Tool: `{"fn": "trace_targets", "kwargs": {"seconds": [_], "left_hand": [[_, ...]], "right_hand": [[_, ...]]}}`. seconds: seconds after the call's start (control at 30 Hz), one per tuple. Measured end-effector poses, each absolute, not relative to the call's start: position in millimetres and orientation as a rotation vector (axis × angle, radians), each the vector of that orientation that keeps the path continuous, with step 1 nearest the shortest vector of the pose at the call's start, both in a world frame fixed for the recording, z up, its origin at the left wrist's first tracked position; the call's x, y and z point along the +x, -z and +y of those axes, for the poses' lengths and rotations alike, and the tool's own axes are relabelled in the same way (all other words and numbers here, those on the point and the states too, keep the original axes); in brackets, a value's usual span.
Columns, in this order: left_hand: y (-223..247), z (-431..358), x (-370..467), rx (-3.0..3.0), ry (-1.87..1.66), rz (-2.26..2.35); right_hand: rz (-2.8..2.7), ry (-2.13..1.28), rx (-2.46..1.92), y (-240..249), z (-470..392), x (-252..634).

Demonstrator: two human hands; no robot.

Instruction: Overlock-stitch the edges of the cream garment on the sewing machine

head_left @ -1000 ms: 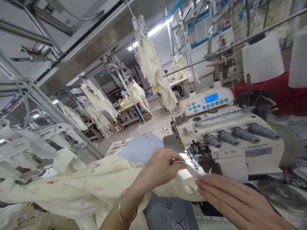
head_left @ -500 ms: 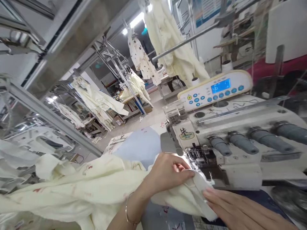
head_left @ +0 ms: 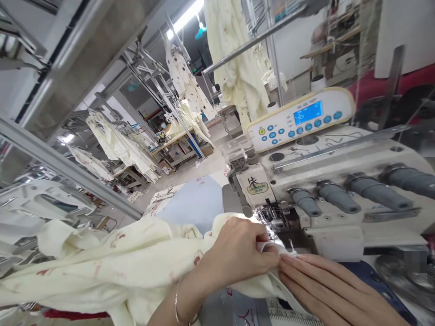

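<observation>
Pale yellow fabric (head_left: 136,267) with small reddish prints stretches from the left edge to the sewing machine (head_left: 254,181). My left hand (head_left: 238,249), a bracelet at its wrist, pinches the fabric's edge just in front of the lit needle area. Flat along the same edge lies my right hand (head_left: 336,285), fingers straight and together, its fingertips close to my left thumb. A whitish strip of the fabric passes between the hands. The cloth under my right palm is partly hidden.
A control panel (head_left: 302,117) with a blue screen tops the machine, above grey thread tubes (head_left: 377,192). A ruler strip (head_left: 285,312) lies at the front edge. Garments (head_left: 234,59) hang from rails behind, and a metal beam crosses the upper left.
My right hand has moved up and left along the edge, closer to my left hand. My left fingers are bent over the fabric more tightly. The view has shifted slightly.
</observation>
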State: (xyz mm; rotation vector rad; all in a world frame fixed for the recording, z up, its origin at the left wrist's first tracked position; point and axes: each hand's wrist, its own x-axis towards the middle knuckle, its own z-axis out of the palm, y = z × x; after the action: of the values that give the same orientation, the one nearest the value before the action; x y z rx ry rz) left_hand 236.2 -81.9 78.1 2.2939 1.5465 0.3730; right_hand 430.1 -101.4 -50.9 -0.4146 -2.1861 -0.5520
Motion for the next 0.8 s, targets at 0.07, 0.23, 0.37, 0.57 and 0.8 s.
{"fn": "trace_targets", "kwargs": {"seconds": [0.07, 0.23, 0.37, 0.57, 0.8], "left_hand": [[-84, -88, 231, 2.214, -0.363, 1.579], [-99, -103, 216, 2.021, -0.342, 1.497], [-87, -95, 220, 2.141, -0.489, 1.582], [-65, -88, 231, 2.263, -0.565, 1.732], [-63, -83, 223, 2.246, -0.563, 1.738]], "right_hand": [[-2.192, 0.543, -0.393, 52, -101, 429], [-2.170, 0.544, -0.374, 51, -103, 424], [-2.159, 0.513, -0.365, 51, -105, 422], [-2.084, 0.505, -0.431, 54, -111, 418], [-2.049, 0.356, -0.409, 55, -113, 406]]}}
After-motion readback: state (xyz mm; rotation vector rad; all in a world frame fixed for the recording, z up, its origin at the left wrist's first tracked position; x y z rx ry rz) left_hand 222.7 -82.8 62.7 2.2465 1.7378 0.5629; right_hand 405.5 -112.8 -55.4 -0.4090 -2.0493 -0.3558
